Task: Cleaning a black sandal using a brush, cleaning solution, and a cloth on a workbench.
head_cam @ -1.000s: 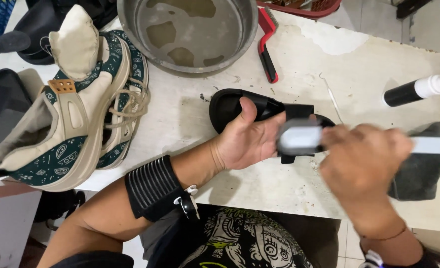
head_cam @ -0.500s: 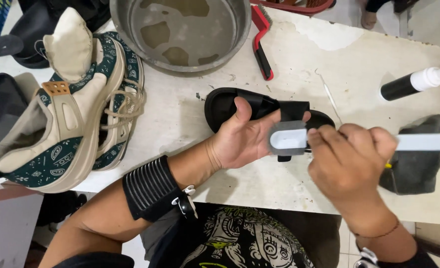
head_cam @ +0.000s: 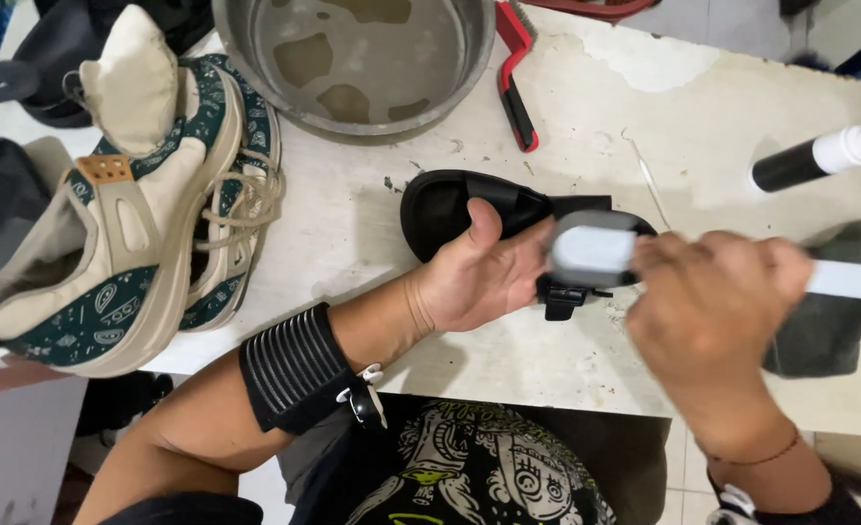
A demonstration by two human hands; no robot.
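Observation:
A black sandal (head_cam: 455,202) lies on the white table (head_cam: 586,117), toe to the left. My left hand (head_cam: 479,274) grips it from the near side, thumb up on the footbed. My right hand (head_cam: 712,306), blurred, holds a white-handled brush (head_cam: 594,251); its grey head rests over the sandal's strap and the handle sticks out to the right. A black ribbed band wraps my left forearm.
A beige and green patterned sneaker pair (head_cam: 129,224) stands at the left. A grey metal basin (head_cam: 353,58) sits at the back, a red and black brush (head_cam: 513,73) beside it. A black bottle with white nozzle (head_cam: 814,157) and a dark cloth (head_cam: 829,321) lie at the right.
My right hand has shifted the brush back and forth over the sandal's strap. My left hand keeps its hold on the sandal.

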